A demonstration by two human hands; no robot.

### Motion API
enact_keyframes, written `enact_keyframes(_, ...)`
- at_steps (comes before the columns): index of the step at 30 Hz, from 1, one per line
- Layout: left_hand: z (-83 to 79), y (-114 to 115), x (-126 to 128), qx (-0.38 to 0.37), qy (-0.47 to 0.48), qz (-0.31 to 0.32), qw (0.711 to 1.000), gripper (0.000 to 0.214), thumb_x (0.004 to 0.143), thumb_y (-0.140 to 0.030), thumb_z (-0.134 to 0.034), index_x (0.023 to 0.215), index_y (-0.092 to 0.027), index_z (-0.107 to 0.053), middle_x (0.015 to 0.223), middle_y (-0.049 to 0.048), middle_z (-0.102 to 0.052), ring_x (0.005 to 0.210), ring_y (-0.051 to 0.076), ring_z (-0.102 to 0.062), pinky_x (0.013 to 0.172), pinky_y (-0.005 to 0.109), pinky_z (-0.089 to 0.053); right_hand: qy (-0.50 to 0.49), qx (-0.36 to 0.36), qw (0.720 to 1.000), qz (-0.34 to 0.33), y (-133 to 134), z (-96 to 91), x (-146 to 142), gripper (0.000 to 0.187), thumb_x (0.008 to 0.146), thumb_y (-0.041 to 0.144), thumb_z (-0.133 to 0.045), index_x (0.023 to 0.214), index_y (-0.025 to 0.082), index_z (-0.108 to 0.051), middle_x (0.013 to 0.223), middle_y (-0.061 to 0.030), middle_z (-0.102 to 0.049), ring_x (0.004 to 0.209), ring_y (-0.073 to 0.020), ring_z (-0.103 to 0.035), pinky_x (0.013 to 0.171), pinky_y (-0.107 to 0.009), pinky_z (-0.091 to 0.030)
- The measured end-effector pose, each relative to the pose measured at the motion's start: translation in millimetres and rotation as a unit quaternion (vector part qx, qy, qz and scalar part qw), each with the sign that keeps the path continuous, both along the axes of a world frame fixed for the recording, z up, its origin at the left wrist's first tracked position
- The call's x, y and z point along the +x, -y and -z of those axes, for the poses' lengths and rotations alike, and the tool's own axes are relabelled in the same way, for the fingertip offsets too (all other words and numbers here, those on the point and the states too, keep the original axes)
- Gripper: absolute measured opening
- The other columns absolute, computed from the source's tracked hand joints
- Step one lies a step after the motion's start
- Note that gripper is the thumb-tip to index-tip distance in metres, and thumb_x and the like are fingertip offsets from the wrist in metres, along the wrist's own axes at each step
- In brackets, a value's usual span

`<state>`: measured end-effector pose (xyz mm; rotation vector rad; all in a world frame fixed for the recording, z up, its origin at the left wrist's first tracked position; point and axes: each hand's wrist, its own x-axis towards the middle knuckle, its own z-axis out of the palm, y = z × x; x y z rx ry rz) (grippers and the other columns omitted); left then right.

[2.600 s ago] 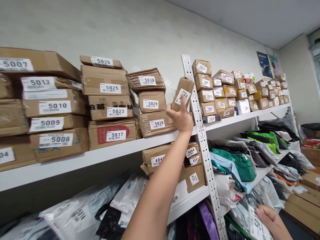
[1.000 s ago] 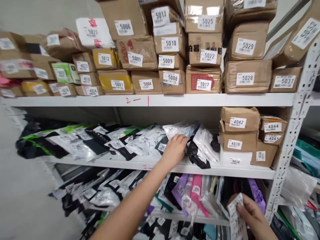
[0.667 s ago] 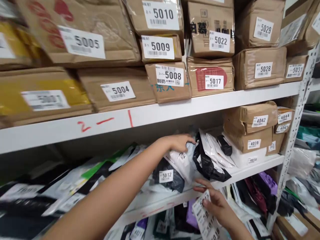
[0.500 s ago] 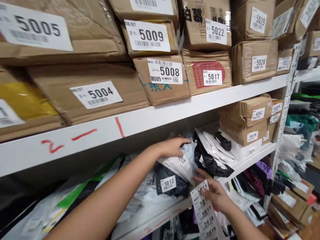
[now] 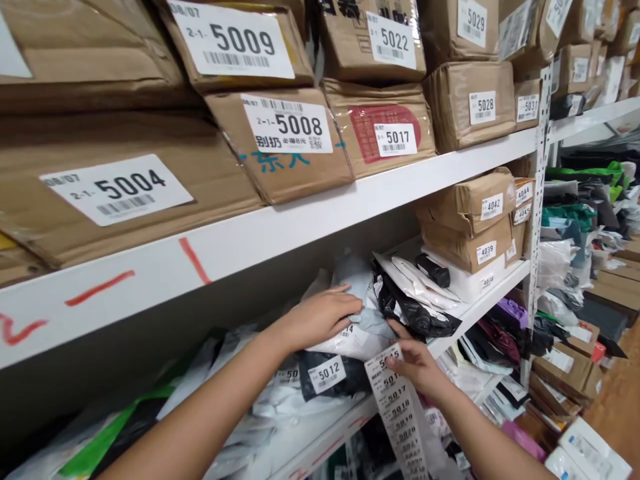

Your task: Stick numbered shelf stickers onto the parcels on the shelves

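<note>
My left hand (image 5: 325, 315) lies over a pale blue-grey plastic mailer (image 5: 359, 283) on the lower shelf, its fingers stretched out flat. Under that hand is a white mailer (image 5: 320, 346) whose label number is partly covered. A dark mailer (image 5: 309, 387) labelled 5012 lies in front of it. My right hand (image 5: 420, 367) pinches a long strip of printed number labels (image 5: 400, 407) between thumb and fingers; 5015 is at the top and the strip hangs past the shelf edge. The right index finger reaches to the edge of the pale mailer.
Labelled cardboard boxes (image 5: 300, 177) fill the upper shelf (image 5: 310, 207) above my arms. Black and white mailers (image 5: 417, 307) and stacked boxes (image 5: 460, 250) stand to the right. More bags lie left and below. A perforated upright post (image 5: 537, 220) divides the racks.
The view has shifted right. My left hand has gone from gripping the pale mailer to lying flat on it. My right hand still holds the label strip by the mailers.
</note>
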<state>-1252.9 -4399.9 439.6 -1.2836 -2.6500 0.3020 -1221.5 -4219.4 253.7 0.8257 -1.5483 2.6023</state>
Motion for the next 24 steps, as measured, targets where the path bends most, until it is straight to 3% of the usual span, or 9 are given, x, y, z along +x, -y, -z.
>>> enact_keyframes(4, 0.1, -4, 7, -0.033, 0.032, 0.007, 0.999, 0.023, 0.091, -0.028, -0.042, 0.083, -0.023, -0.063, 0.081, 0.0029, -0.066, 0.085, 0.019, -0.061, 0.104, 0.038, -0.042, 0.008, -0.037, 0.999, -0.004, 0, 3.2, -2, 0.035, 0.065, 0.053, -0.084, 0.076, 0.022, -0.075, 0.156, -0.0060, -0.040, 0.143, -0.0334, -0.036, 0.118, -0.045, -0.022)
enact_keyframes(6, -3.6, -9, 12, -0.044, 0.039, -0.015, 0.998, 0.026, 0.087, -0.034, -0.050, 0.105, -0.023, -0.065, 0.097, 0.0050, -0.067, 0.094, 0.021, -0.062, 0.096, 0.035, -0.047, 0.017, -0.059, 0.998, -0.011, 0, 2.6, 0, 0.035, 0.064, 0.053, -0.085, 0.076, 0.022, -0.075, 0.155, -0.0060, -0.042, 0.143, -0.0335, -0.037, 0.117, -0.045, -0.023)
enact_keyframes(8, -8.0, -14, 15, -0.052, 0.037, -0.062, 0.996, 0.052, 0.078, -0.037, -0.060, 0.128, -0.024, -0.058, 0.125, 0.0092, -0.060, 0.105, 0.025, -0.063, 0.093, 0.034, -0.048, 0.028, -0.078, 0.996, -0.018, 1, 0.7, 2, 0.036, 0.061, 0.053, -0.086, 0.075, 0.023, -0.076, 0.155, -0.0052, -0.041, 0.142, -0.0343, -0.037, 0.116, -0.046, -0.026)
enact_keyframes(10, -12.0, -20, 17, -0.072, 0.033, -0.099, 0.992, 0.061, 0.072, -0.036, -0.066, 0.132, -0.025, -0.059, 0.146, 0.0120, -0.045, 0.116, 0.029, -0.060, 0.098, 0.036, -0.047, 0.038, -0.095, 0.995, -0.017, 2, -1.3, 5, 0.037, 0.058, 0.054, -0.088, 0.074, 0.023, -0.076, 0.156, -0.0042, -0.041, 0.142, -0.0353, -0.037, 0.116, -0.047, -0.025)
enact_keyframes(12, -14.7, -24, 17, -0.103, 0.030, -0.115, 0.988, 0.054, 0.071, -0.037, -0.067, 0.124, -0.027, -0.067, 0.153, 0.0110, -0.039, 0.123, 0.033, -0.057, 0.104, 0.039, -0.044, 0.046, -0.109, 0.993, -0.009, 4, -2.6, 7, 0.037, 0.056, 0.054, -0.088, 0.073, 0.023, -0.076, 0.154, -0.0035, -0.042, 0.143, -0.0358, -0.036, 0.117, -0.049, -0.023)
enact_keyframes(15, -14.6, -27, 17, -0.136, 0.016, -0.146, 0.980, 0.061, 0.071, -0.040, -0.067, 0.131, -0.030, -0.063, 0.142, 0.0101, -0.052, 0.116, 0.033, -0.061, 0.099, 0.039, -0.047, 0.051, -0.132, 0.990, -0.006, 6, -1.9, 8, 0.036, 0.056, 0.054, -0.088, 0.072, 0.023, -0.077, 0.152, -0.0032, -0.046, 0.143, -0.0360, -0.035, 0.118, -0.049, -0.021)
enact_keyframes(18, -9.8, -30, 17, -0.138, -0.002, -0.186, 0.973, 0.076, 0.071, -0.048, -0.066, 0.142, -0.025, -0.052, 0.127, 0.0112, -0.058, 0.098, 0.029, -0.066, 0.087, 0.037, -0.051, 0.058, -0.155, 0.986, -0.021, 8, 0.9, 5, 0.036, 0.055, 0.054, -0.089, 0.069, 0.022, -0.076, 0.150, -0.0044, -0.049, 0.138, -0.0364, -0.042, 0.116, -0.048, -0.025)
enact_keyframes(21, -3.9, -31, 17, -0.141, -0.033, -0.191, 0.971, 0.067, 0.074, -0.052, -0.065, 0.134, -0.023, -0.060, 0.113, 0.0108, -0.059, 0.097, 0.029, -0.063, 0.089, 0.040, -0.048, 0.077, -0.173, 0.982, -0.023, 9, 2.2, 3, 0.037, 0.052, 0.052, -0.091, 0.069, 0.022, -0.077, 0.147, -0.0060, -0.052, 0.137, -0.0364, -0.044, 0.115, -0.047, -0.027)
enact_keyframes(24, -1.2, -29, 16, -0.140, -0.050, -0.154, 0.977, 0.057, 0.075, -0.054, -0.065, 0.125, -0.028, -0.067, 0.102, 0.0093, -0.058, 0.101, 0.031, -0.055, 0.092, 0.043, -0.044, 0.089, -0.185, 0.979, -0.011, 10, -0.6, 4, 0.036, 0.050, 0.051, -0.092, 0.068, 0.024, -0.078, 0.141, -0.0060, -0.058, 0.134, -0.0356, -0.046, 0.116, -0.046, -0.026)
